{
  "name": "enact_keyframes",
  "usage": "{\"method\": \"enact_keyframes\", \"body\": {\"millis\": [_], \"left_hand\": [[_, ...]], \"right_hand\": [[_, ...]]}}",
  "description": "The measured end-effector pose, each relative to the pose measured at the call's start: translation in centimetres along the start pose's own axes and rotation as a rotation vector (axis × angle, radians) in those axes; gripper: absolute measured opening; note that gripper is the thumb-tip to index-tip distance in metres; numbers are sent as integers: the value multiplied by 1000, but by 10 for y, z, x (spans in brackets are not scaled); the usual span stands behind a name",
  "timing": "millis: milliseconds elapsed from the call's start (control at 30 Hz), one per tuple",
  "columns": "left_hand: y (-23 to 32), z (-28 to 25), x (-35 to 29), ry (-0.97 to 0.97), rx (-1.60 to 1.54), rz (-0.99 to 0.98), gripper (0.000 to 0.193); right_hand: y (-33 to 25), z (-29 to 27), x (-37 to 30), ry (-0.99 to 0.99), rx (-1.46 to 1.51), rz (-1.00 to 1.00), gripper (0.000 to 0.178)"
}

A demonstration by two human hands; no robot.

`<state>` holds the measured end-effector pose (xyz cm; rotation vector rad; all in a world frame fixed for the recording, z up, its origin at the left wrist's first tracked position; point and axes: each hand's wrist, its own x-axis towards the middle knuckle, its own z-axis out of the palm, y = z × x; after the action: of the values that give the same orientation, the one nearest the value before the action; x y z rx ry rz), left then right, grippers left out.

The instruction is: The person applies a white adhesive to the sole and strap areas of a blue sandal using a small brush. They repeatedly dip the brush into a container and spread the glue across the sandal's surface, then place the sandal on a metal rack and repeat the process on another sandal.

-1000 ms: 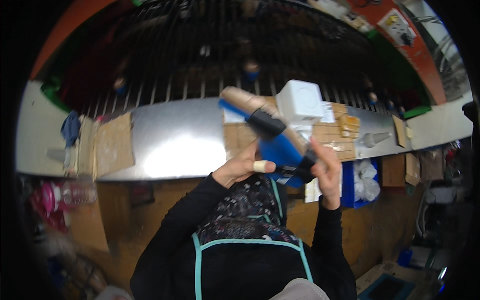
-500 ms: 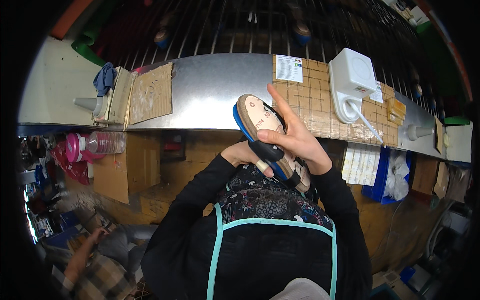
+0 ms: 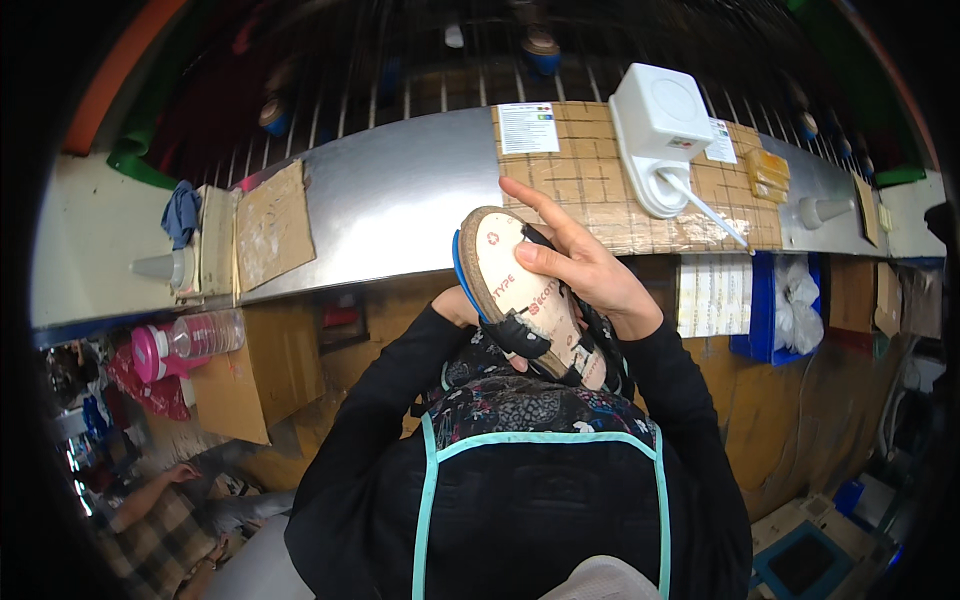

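Between my hands, over my apron, is a sandal point(image 3: 510, 262) with its underside turned up. A pale printed insole board covers that underside, with black straps folded over its edges. Along the left edge shows a blue shoe last point(image 3: 463, 275). My left hand point(image 3: 454, 306) grips the sandal from beneath, its fingers mostly hidden behind it. From the right, my right hand point(image 3: 598, 278) is closed round it, thumb pressed on the insole board and forefinger stretched out beyond the toe end.
On the cardboard-covered bench stands a white container point(image 3: 660, 110) with a white-handled brush point(image 3: 705, 210) in its cup. A yellow block point(image 3: 768, 176) lies to its right. Behind run conveyor bars point(image 3: 444, 92) with more blue lasts. A blue bin point(image 3: 764, 340) sits below; another person point(image 3: 165, 530) sits lower left.
The sandal has rolled so that its underside faces up more squarely. My left fingers, seen before at its side, are now mostly behind it. The whole view has shifted slightly.
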<state>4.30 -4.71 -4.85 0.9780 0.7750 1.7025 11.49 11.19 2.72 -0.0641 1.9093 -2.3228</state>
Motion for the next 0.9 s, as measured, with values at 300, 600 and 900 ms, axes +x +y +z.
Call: {"method": "enact_keyframes", "body": {"millis": [300, 600, 900], "left_hand": [[0, -10, -15, 140, -311, -98, 102], [63, 5, 29, 6, -342, 581, 116], [99, -25, 11, -5, 134, 776, 122]], "right_hand": [[20, -101, -68, 1057, -1559, -160, 34], [27, -140, -74, 1040, -1748, 95, 17], [1, -136, -103, 1019, -1679, 3, 14]]}}
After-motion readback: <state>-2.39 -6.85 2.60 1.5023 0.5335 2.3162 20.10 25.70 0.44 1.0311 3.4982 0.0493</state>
